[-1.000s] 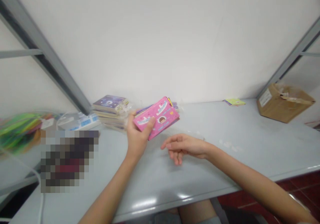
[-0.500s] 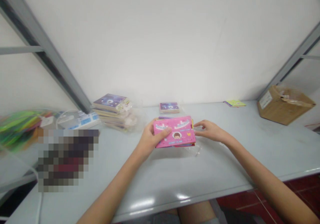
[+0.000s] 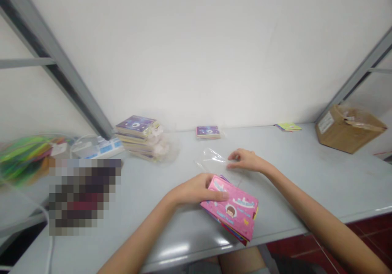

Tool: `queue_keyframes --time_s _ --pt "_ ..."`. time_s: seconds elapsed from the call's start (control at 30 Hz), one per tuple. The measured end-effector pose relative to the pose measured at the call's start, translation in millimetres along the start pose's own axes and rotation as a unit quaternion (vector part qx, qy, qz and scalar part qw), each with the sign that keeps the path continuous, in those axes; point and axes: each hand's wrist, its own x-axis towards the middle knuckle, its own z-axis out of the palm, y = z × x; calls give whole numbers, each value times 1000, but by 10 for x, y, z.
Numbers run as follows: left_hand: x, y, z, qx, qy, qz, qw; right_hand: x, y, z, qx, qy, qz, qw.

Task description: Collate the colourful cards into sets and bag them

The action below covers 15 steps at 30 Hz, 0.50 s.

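My left hand [image 3: 199,188] is closed on a small stack of booklets [image 3: 235,210], thumb on top and fingers underneath. The top booklet is pink with a cartoon face; edges of other colours show below it. The stack is tilted over the front part of the table. Farther back, my right hand [image 3: 245,160] has its thumb and fingers closed at the right edge of a clear plastic bag [image 3: 212,159]. The bag looks flat, and its lower part is partly hidden behind the booklets.
Wrapped stacks of purple-topped booklets [image 3: 136,137] stand at the back left, with a smaller purple stack [image 3: 208,132] by the wall. Yellow-green booklets [image 3: 288,126] and a cardboard box [image 3: 346,129] are on the right. A power strip [image 3: 105,146] lies left on the grey table [image 3: 290,192].
My left hand has brought the booklets toward me and to the right, turning them clockwise. My right hand has shifted slightly left, and the clear bag now shows beyond the stack.
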Motion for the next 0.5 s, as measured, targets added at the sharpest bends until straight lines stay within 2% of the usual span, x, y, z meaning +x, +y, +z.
queue_keyframes --time_s 0.13,0.2,0.27,0.37,0.5 --pt "13 -49 32 17 -24 -18 999 89 -29 18 -26 -16 -28 999" --pt "16 -69 43 11 -19 -18 1000 154 -5 -25 45 -17 -40 998" --pt "28 -94 51 2 -6 -13 1000 206 37 -96 153 18 -56 986" --pt "75 -157 55 7 52 3 999 229 101 -193 321 102 -65 939" --pt "179 -270 41 40 202 22 978 182 140 -224 489 148 -36 859"
